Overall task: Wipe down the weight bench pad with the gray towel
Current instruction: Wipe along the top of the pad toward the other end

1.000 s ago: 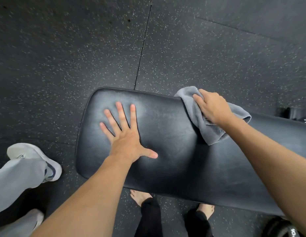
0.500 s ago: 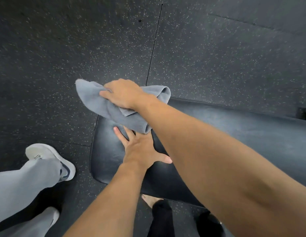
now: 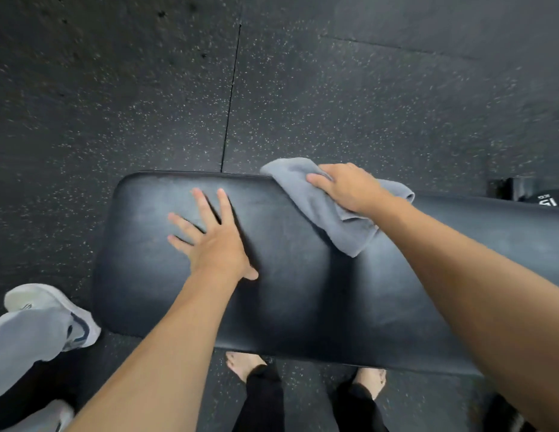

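The black padded weight bench pad runs across the middle of the view, its rounded end at the left. My left hand lies flat on the pad near that end, fingers spread, holding nothing. My right hand presses the gray towel onto the pad's far edge, right of centre. The towel is bunched, with one corner hanging over the far edge and another trailing toward me.
Dark speckled rubber floor surrounds the bench. My bare feet stand under the near edge. Another person's leg in gray trousers and a white shoe are at the lower left. A black weight sits at the far right.
My right hand swept the towel left past the pad's end, crossing over my left hand, and has come back right to the far edge. My left hand stayed flat on the pad.
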A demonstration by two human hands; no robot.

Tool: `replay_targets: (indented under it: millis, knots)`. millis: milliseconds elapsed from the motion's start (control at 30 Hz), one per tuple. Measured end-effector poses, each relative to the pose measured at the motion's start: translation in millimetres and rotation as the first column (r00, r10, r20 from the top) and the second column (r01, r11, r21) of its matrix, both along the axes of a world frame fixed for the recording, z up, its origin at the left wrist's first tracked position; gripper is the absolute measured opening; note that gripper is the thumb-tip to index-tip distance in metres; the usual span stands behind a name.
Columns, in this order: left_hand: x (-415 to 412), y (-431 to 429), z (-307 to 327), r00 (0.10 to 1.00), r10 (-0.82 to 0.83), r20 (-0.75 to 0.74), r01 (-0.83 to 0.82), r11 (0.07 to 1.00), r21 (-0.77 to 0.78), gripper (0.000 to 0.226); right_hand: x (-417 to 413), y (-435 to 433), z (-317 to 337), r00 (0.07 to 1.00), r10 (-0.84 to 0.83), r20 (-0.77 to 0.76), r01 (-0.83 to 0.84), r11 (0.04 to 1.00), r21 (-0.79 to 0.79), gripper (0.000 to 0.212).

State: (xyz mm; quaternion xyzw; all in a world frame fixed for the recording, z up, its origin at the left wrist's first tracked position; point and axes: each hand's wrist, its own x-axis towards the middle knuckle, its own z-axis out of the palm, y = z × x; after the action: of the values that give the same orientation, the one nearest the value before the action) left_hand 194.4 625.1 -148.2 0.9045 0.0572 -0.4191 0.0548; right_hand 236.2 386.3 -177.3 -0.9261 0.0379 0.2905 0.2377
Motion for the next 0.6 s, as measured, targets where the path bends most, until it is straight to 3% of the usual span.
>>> replay_targets:
  millis: [100, 300, 433, 600]
  knots:
    - [-18, -77, 5, 0.998, -0.065, -0.013, 0.062, 0.984, -0.169, 0.144, -26, -75, 12, 0.993, -0.104, -0.055, 0.101, 0.993, -0.054, 0.036]
    - [-52, -167, -10, 0.998, -0.036, -0.053, 0.024, 0.976, -0.215, 0.170, -50, -162, 14, 0.948, -0.284, -0.141, 0.275, 0.958, -0.078, 0.037]
    - [-53, -169, -15, 0.999, -0.021, -0.045, 0.012, 0.981, -0.195, 0.173, -42, -145, 9, 0.968, -0.222, -0.119, 0.218, 0.975, -0.043, 0.039]
    - [-50, -174, -19, 0.997, -0.026, -0.076, 0.015, 0.989, -0.146, 0.174, -8, -77, 6, 0.995, 0.042, -0.094, -0.034, 0.995, 0.091, 0.034]
